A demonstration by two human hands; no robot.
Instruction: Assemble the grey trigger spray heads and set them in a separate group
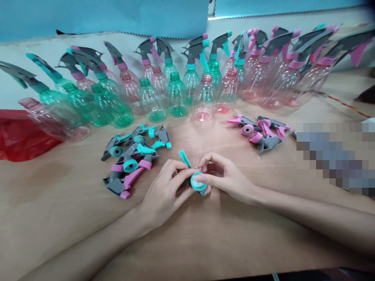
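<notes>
Between my two hands is a grey spray head [199, 182] with a teal collar and a teal trigger, its collar opening turned up toward me. My left hand [167, 182] grips it from the left, fingers closed on its body. My right hand [224, 176] holds the other side, with the thumb laid over the white round inside of the collar. The lower part of the spray head is mostly hidden by my fingers. To the left lies a pile of teal and pink spray heads [130, 154]; to the right is a smaller pile of pink ones [265, 130].
Rows of clear green and pink bottles [177, 95] stand along the back, many topped with spray heads. A pink bottle [55, 119] leans at the left beside a red plastic bag [26, 134]. A red-yellow cord [345, 103] lies at the right on the wooden table [187, 242].
</notes>
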